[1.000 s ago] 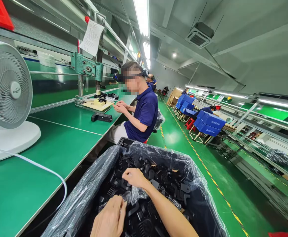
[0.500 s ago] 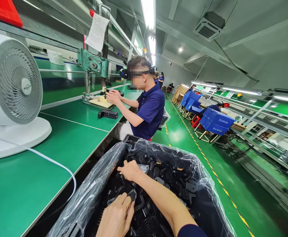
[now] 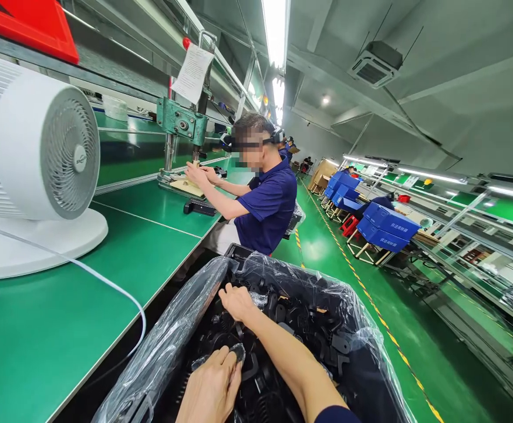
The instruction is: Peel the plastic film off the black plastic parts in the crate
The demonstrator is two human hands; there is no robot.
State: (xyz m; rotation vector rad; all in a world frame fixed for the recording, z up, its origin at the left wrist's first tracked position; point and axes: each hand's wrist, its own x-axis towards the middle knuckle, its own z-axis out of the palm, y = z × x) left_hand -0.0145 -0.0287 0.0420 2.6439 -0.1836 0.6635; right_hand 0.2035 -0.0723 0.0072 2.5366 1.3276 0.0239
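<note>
The left hand (image 3: pixel 210 390) is cut off at the wrist by the bottom edge, and its fingertips are hidden among the black plastic parts (image 3: pixel 283 329). The bin (image 3: pixel 239 251) is almost wholly covered by its plastic liner (image 3: pixel 168 346). The fan (image 3: pixel 36 158) is cropped at the left edge.

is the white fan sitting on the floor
No, the white fan stands on the green workbench, to the left of the plastic-lined bin of black parts.
</note>
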